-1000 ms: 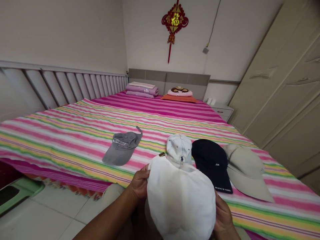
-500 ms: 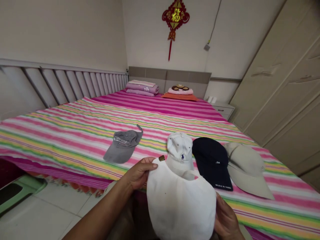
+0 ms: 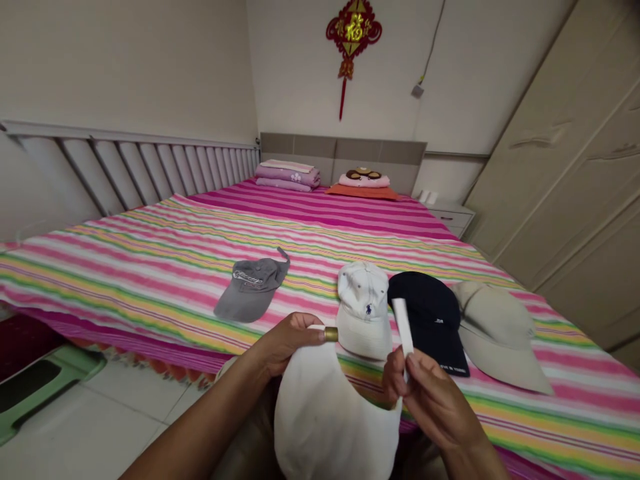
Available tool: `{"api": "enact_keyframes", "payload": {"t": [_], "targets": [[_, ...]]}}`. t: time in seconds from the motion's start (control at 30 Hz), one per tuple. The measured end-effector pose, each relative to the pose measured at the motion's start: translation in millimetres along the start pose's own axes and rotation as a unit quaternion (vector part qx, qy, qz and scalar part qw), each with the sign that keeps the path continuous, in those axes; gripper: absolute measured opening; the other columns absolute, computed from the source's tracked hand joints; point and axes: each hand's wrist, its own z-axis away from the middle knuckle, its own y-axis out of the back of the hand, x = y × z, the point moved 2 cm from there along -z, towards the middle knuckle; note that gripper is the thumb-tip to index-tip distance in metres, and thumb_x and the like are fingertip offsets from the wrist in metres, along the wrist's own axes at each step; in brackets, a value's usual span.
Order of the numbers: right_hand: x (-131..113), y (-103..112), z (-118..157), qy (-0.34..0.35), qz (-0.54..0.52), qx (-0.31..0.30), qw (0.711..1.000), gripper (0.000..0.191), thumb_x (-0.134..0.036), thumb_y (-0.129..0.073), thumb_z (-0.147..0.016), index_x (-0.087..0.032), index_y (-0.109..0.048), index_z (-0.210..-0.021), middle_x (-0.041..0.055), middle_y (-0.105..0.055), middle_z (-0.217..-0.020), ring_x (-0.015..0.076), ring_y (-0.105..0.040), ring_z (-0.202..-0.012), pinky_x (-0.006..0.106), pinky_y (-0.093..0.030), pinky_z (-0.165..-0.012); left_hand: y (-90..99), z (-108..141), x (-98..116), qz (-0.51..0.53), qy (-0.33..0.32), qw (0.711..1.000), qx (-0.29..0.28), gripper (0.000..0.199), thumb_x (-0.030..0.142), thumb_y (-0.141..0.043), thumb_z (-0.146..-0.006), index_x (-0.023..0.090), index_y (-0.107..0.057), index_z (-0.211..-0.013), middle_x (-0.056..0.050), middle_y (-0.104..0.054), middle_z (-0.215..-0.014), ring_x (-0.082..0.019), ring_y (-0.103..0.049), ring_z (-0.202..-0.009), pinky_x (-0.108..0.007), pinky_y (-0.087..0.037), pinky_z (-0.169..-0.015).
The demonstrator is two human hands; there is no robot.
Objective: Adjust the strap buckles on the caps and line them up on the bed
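So, right up close at bottom center, a white cap point(image 3: 335, 420) hangs from the person's grip. The left hand point(image 3: 285, 343) is pinching a small brass buckle point(image 3: 331, 334) between thumb and fingers at the cap's top edge. The right hand point(image 3: 435, 400), lower right, is pressed together around the bottom of a narrow white strap point(image 3: 403, 327), which looks like the cap's own back strap. That strap stands nearly upright, its long axis leaning a bit left at the top, and the buckle sits off to its left, with a gap between them. The right hand looks a little nearer the camera.

Just past the hands, a pale white cap point(image 3: 363, 310), a navy cap point(image 3: 425, 307) and a beige cap point(image 3: 500, 333) lie side by side on the striped bedsheet point(image 3: 150, 293), with a gray cap point(image 3: 250, 290) off to their left. A green stool point(image 3: 40, 393) sits on the floor at lower left. Way back at the top of the frame are folded blankets point(image 3: 287, 177), a headboard point(image 3: 340, 150) and a red hanging knot point(image 3: 353, 40), with a wardrobe point(image 3: 565, 167) along the right.
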Motion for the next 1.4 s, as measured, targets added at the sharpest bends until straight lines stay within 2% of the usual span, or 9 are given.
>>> {"api": "enact_keyframes", "payload": {"t": [0.2, 0.37, 0.67, 0.77, 0.87, 1.03, 1.1, 1.23, 1.4], "targets": [[-3.3, -10.9, -7.8, -0.009, 0.08, 0.025, 0.996, 0.026, -0.04, -0.053, -0.079, -0.015, -0.056, -0.074, -0.0063, -0.042, -0.038, 0.0035, -0.026, -0.032, 0.019, -0.019, -0.037, -7.6, 0.9, -3.1, -0.018, -0.009, 1.0, -0.009, 0.02, 0.025, -0.074, -0.055, 0.01, -0.061, -0.06, 0.0, -0.058, -0.048, -0.006, -0.047, -0.038, -0.017, -0.032, -0.04], [1.9, -26.0, -16.8, -0.037, 0.17, 0.022, 0.985, 0.031, -0.042, -0.061, -0.072, -0.014, -0.049, -0.064, -0.0084, -0.039, -0.039, 0.0018, -0.023, -0.033, 0.018, -0.013, -0.035, -14.1, 2.9, -4.9, -0.04, 0.0, 0.999, -0.033, 0.017, 0.024, -0.072, -0.058, 0.011, -0.063, -0.062, 0.0, -0.058, -0.05, -0.006, -0.048, -0.041, -0.017, -0.034, -0.042], [11.7, -42.6, -26.8, -0.052, 0.15, 0.002, 0.987, 0.03, -0.04, -0.061, -0.071, -0.016, -0.045, -0.064, -0.0107, -0.035, -0.035, 0.0016, -0.02, -0.029, 0.019, -0.011, -0.033, -14.0, 1.4, -9.3, -0.099, 0.001, 0.995, -0.028, 0.02, 0.026, -0.069, -0.062, 0.012, -0.055, -0.06, 0.003, -0.051, -0.048, -0.004, -0.041, -0.039, -0.016, -0.028, -0.04], [13.8, -42.7, -27.1, -0.059, 0.113, 0.003, 0.992, 0.025, -0.037, -0.06, -0.073, -0.015, -0.048, -0.068, -0.0112, -0.034, -0.035, 0.0018, -0.019, -0.029, 0.019, -0.011, -0.033, -12.9, 1.8, -10.6, -0.109, -0.062, 0.991, -0.053, 0.019, 0.023, -0.068, -0.063, 0.014, -0.059, -0.077, -0.003, -0.06, -0.072, -0.01, -0.054, -0.06, -0.02, -0.039, -0.054], [16.0, -42.2, -27.8, -0.061, 0.08, 0.006, 0.995, 0.024, -0.036, -0.059, -0.073, -0.015, -0.048, -0.068, -0.0115, -0.034, -0.035, 0.0017, -0.018, -0.028, 0.019, -0.011, -0.033, -13.5, 3.4, -10.2, -0.13, -0.157, 0.975, -0.088, 0.035, 0.019, -0.07, -0.06, 0.017, -0.059, -0.092, -0.006, -0.06, -0.091, -0.017, -0.054, -0.084, -0.025, -0.041, -0.072], [19.5, -42.0, -28.6, -0.06, 0.068, 0.005, 0.996, 0.024, -0.035, -0.061, -0.072, -0.016, -0.046, -0.066, -0.0108, -0.036, -0.035, 0.0023, -0.02, -0.029, 0.018, -0.011, -0.033, -16.9, 5.1, -9.1, -0.238, -0.215, 0.947, -0.002, 0.021, 0.016, -0.07, -0.06, 0.014, -0.065, -0.08, -0.005, -0.061, -0.078, -0.017, -0.054, -0.077, -0.026, -0.04, -0.071], [20.3, -41.3, -28.2, -0.055, 0.069, 0.006, 0.996, 0.025, -0.037, -0.059, -0.074, -0.016, -0.047, -0.067, -0.0103, -0.036, -0.034, 0.0023, -0.019, -0.028, 0.018, -0.011, -0.033, -18.7, 5.1, -9.7, -0.213, -0.21, 0.954, 0.004, 0.018, 0.017, -0.07, -0.061, 0.014, -0.065, -0.077, -0.005, -0.062, -0.076, -0.016, -0.055, -0.075, -0.026, -0.041, -0.07], [19.5, -38.8, -26.2, -0.047, 0.064, 0.045, 0.996, 0.03, -0.041, -0.051, -0.078, -0.014, -0.053, -0.066, -0.0082, -0.038, -0.033, 0.0028, -0.021, -0.028, 0.018, -0.012, -0.034, -17.5, 3.7, -16.7, -0.049, -0.141, 0.989, -0.019, 0.018, 0.018, -0.071, -0.059, 0.014, -0.063, -0.074, -0.002, -0.063, -0.07, -0.012, -0.056, -0.064, -0.023, -0.042, -0.063], [18.5, -39.2, -23.2, -0.06, 0.066, 0.071, 0.994, 0.027, -0.034, -0.058, -0.07, -0.012, -0.056, -0.055, -0.0045, -0.041, -0.034, 0.0045, -0.029, -0.032, 0.019, -0.017, -0.037, -15.5, 0.2, -27.6, 0.128, -0.096, 0.986, -0.05, 0.026, 0.023, -0.074, -0.053, 0.012, -0.063, -0.075, -0.004, -0.064, -0.066, -0.012, -0.057, -0.059, -0.023, -0.043, -0.06]]}}
